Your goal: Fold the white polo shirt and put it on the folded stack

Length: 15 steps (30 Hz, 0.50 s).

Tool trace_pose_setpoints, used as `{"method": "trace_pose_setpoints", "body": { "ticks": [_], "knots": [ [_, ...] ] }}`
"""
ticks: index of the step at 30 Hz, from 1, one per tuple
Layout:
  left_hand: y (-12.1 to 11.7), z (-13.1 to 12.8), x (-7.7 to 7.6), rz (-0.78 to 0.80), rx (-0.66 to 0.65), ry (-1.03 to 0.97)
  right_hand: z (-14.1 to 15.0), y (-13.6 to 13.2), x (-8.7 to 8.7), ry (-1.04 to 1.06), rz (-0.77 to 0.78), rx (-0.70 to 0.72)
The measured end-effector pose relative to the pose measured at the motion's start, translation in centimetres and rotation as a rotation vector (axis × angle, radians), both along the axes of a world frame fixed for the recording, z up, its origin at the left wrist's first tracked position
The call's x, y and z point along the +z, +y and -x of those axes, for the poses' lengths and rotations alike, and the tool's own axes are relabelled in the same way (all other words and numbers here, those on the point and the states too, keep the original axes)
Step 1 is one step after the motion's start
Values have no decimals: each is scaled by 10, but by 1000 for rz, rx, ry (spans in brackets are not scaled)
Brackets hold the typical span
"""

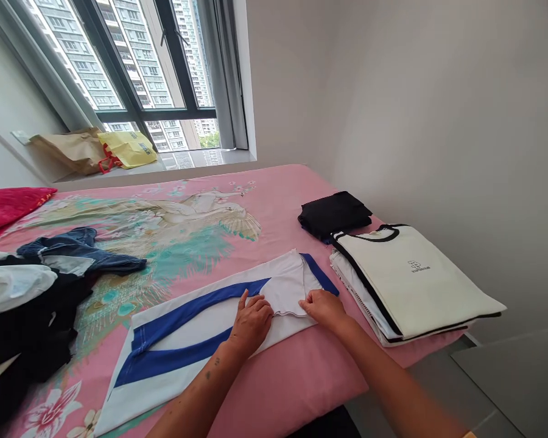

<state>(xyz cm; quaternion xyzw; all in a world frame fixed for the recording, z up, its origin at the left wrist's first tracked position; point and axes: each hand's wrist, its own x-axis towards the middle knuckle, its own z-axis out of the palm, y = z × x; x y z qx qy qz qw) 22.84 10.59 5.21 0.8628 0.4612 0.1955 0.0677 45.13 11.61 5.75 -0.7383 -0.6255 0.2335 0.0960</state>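
A white shirt with blue bands (187,322) lies lengthwise on the bed, with one part folded over at its right end. My left hand (252,322) rests on the cloth near that folded part, palm down, fingers lying on the fabric. Closed on the edge of the folded-over part is my right hand (323,309), its fingertips pinching the white cloth beside the blue band at the right end. Whatever lies under both palms is hidden.
Right of the shirt sits a stack of folded tops with a cream, black-trimmed one (420,280) uppermost. Behind it is a folded black garment (333,214). Loose clothes (36,304) and denim (86,249) lie left. Paper bags (73,151) stand on the windowsill.
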Motion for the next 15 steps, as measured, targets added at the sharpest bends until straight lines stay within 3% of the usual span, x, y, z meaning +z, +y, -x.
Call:
{"method": "trace_pose_setpoints", "body": {
  "ticks": [5,10,15],
  "knots": [
    [-4,11,11,-17,-5,29,-9,1,-2,135,-48,-46],
    [-6,19,15,39,-71,25,-22,-3,8,34,-109,-57],
    [15,-3,13,31,36,9,10,12,26,124,-362,41]
  ]
}}
